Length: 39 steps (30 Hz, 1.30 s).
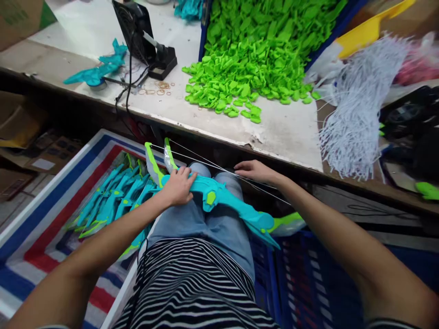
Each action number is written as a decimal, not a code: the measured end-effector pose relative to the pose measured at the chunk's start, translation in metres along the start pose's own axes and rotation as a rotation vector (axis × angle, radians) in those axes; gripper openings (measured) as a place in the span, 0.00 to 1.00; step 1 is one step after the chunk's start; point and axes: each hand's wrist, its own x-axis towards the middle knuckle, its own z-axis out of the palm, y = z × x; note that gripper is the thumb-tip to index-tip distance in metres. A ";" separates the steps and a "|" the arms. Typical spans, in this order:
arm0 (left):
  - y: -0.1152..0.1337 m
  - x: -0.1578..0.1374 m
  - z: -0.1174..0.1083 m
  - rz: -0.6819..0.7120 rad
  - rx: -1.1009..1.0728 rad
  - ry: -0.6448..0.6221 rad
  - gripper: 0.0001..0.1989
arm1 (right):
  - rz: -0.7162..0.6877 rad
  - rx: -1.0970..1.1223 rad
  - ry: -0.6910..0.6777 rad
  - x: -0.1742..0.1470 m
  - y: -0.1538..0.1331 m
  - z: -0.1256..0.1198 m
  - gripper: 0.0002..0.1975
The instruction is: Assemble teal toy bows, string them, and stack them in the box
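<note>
A turquoise toy bow [226, 201] with lime-green tips lies across my thighs; two green tips at its left end suggest a second bow beneath it. My left hand [179, 186] is closed over the bow's left arm, fingers wrapped across the top. White bowstring [202, 159] runs along the far side from the left tips toward the right tip [288, 224]. At the string's middle, my right hand [256, 172] has its fingers bent together around it; the exact hold is partly hidden.
Left of my legs, a striped-lined bin [68, 183] holds several similar bows [113, 196]. On the bench ahead lie a heap of green parts [247, 68], white strings [360, 105], rubber bands [161, 87], a black fan-like device [137, 32] and a turquoise piece [99, 68]. Blue crates [302, 278] stand at right.
</note>
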 end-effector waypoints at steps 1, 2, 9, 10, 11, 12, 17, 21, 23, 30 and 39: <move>0.004 0.006 -0.001 -0.005 0.018 -0.008 0.35 | -0.029 -0.031 0.002 -0.004 0.000 0.000 0.20; 0.009 0.012 -0.003 0.001 0.020 -0.029 0.31 | -0.050 -0.054 0.006 -0.009 0.001 0.002 0.20; 0.028 0.041 -0.005 -0.093 -0.113 -0.112 0.15 | -0.023 -0.202 0.134 -0.021 0.006 0.014 0.24; 0.026 0.038 -0.004 -0.094 -0.129 -0.098 0.15 | -0.029 -0.229 0.166 -0.021 0.005 0.012 0.24; 0.022 0.032 -0.002 -0.089 -0.146 -0.080 0.15 | -0.047 -0.257 0.205 -0.022 0.002 0.010 0.25; 0.017 0.023 -0.001 -0.081 -0.166 -0.067 0.15 | -0.073 -0.283 0.249 -0.024 -0.003 0.008 0.25; -0.029 -0.073 0.014 -0.276 -0.338 -0.179 0.19 | -0.295 -0.323 0.492 -0.042 -0.047 -0.002 0.24; -0.083 -0.183 0.046 -0.701 -0.437 -0.204 0.27 | -0.393 -0.237 0.688 -0.044 -0.091 0.004 0.15; -0.108 -0.231 0.072 -0.953 -0.448 -0.247 0.28 | -0.435 -0.182 0.710 -0.035 -0.108 0.013 0.13; -0.151 -0.271 0.187 -1.356 -0.591 -0.256 0.27 | -0.563 -0.130 0.478 0.012 -0.120 0.050 0.11; -0.176 -0.231 0.284 -1.360 -0.668 -0.282 0.30 | -0.351 -0.226 0.326 0.006 -0.089 0.060 0.13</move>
